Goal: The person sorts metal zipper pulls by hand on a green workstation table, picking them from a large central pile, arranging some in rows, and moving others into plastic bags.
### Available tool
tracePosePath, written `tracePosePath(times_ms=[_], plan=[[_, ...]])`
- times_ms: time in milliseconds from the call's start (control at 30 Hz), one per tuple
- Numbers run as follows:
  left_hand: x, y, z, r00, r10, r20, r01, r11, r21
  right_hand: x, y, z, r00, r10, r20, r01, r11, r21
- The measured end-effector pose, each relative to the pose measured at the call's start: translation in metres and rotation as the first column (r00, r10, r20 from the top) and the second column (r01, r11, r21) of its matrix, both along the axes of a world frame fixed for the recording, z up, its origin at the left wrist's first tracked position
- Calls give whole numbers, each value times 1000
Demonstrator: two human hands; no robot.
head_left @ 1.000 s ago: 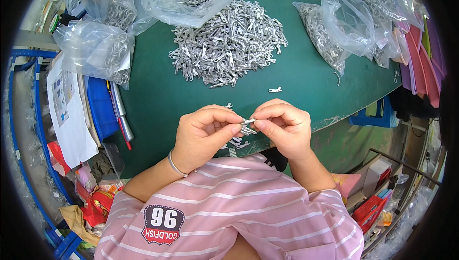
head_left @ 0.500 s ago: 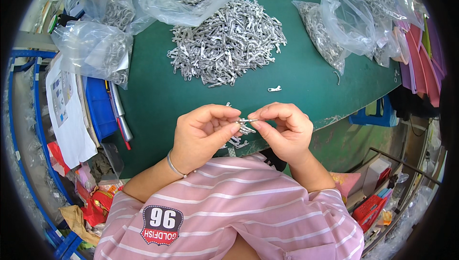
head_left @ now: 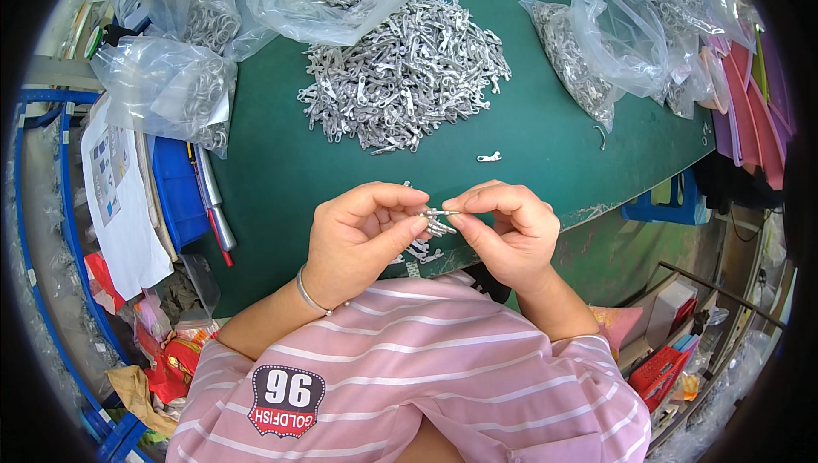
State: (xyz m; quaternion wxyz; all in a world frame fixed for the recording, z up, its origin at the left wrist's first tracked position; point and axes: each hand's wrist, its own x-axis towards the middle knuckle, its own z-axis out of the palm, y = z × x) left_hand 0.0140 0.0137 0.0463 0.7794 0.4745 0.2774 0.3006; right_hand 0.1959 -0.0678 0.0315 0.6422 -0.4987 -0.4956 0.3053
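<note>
My left hand (head_left: 362,229) is closed, thumb and fingertips pinching small silver metal pieces (head_left: 436,226) that stick out toward the right. Thumb and forefinger of my right hand (head_left: 511,229) grip the end of one thin metal piece (head_left: 440,212), which spans the gap between both hands. Its exact shape is too small to make out. Below the fingers, a few loose metal pieces (head_left: 422,252) lie near the table's front edge, partly hidden by my left hand. Beyond my hands lies one single looped metal piece (head_left: 489,157).
A large heap of looped metal pieces (head_left: 409,80) covers the far middle of the green table (head_left: 281,182). Clear plastic bags (head_left: 622,37) of metal parts stand at right and another bag (head_left: 166,88) at left. A blue tray (head_left: 177,190), pens (head_left: 213,207) and papers (head_left: 119,199) line the left edge.
My right hand has shifted very slightly to the right, with its pinch kept on the metal piece. The left hand stays nearly still.
</note>
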Motion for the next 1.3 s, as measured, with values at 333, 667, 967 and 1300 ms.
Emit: tracePosePath(times_ms=[333, 667, 967, 1300], plan=[[1, 3, -1, 999, 34, 9, -34, 999, -30, 4, 4, 6, 981, -42, 188, 27, 997, 78], [2, 2, -2, 995, 74, 66, -69, 995, -75, -3, 0, 9, 962, -97, 257, 80, 994, 74], [1, -1, -2, 994, 99, 49, -102, 994, 44, -5, -2, 5, 949, -90, 301, 49, 989, 141], [0, -3, 0, 994, 107, 18, -108, 989, 97, -3, -3, 5, 931, -60, 359, 1, 986, 164]])
